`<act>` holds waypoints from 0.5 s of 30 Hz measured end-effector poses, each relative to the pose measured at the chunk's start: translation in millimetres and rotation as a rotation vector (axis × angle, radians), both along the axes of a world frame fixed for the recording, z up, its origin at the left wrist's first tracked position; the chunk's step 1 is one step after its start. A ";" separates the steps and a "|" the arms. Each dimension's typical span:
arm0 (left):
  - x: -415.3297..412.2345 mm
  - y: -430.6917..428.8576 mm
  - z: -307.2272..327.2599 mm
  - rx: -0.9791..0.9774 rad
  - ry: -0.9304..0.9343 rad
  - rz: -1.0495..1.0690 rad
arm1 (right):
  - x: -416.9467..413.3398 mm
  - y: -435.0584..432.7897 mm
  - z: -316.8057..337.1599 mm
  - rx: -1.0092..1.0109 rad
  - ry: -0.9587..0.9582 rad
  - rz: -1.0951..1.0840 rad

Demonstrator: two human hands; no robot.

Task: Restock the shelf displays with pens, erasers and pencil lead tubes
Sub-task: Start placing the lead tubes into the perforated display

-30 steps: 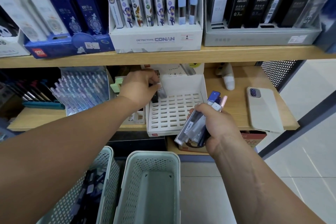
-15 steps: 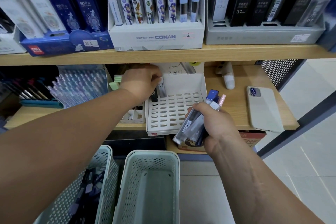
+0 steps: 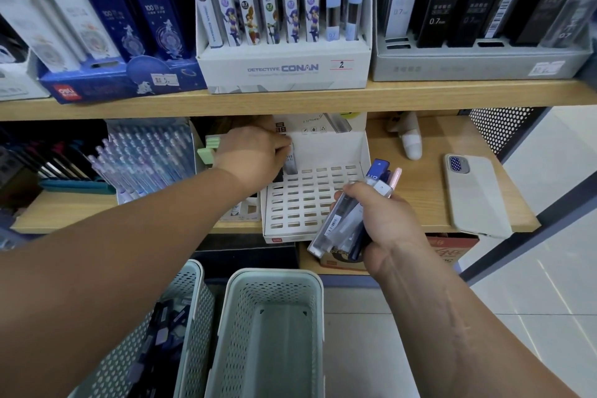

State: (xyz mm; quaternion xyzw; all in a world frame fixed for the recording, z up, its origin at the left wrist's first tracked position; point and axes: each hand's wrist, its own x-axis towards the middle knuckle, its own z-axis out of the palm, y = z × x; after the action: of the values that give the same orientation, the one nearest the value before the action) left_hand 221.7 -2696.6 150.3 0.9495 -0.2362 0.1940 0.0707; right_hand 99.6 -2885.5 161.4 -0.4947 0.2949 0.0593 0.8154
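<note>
Shift: left hand [image 3: 255, 155] has gone deeper under the upper shelf [image 3: 290, 100], toward the back-left corner of the slotted tray [image 3: 310, 200]; right hand [image 3: 384, 223] sits about where it was
Left grip: fingers curled, pinching one lead tube [image 3: 290, 161]; tube upright at the tray's back row; my knuckles hide whether its foot is seated in a slot
Right grip: clamped round a bundle of lead tubes [image 3: 352, 213]; bundle slanted, just over the tray's front right corner; caps fan out above my thumb
Risk, bundle: tubes look fanned, not squared; if I ease my fingers to free the next one, an outer tube probably slides out; it would land on the tray or drop past the shelf edge toward the mesh basket [image 3: 271, 317] or the floor
Risk, seating: I am placing half blind; a tube that misses its slot may lean or topple
Risk, tray: looks like light card; a hard push from the left could skew it or shove it back
</note>
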 end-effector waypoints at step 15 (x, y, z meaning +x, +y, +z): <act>-119.9 -28.9 -1.4 -0.958 0.872 0.143 | 2.3 11.4 2.4 0.095 -0.070 -0.065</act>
State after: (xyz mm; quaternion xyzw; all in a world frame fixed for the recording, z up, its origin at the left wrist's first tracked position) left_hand 101.8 -2725.5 148.9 0.8178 -0.0096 -0.1210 0.5626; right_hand 101.9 -2874.1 163.9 -0.4471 0.2790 0.0293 0.8493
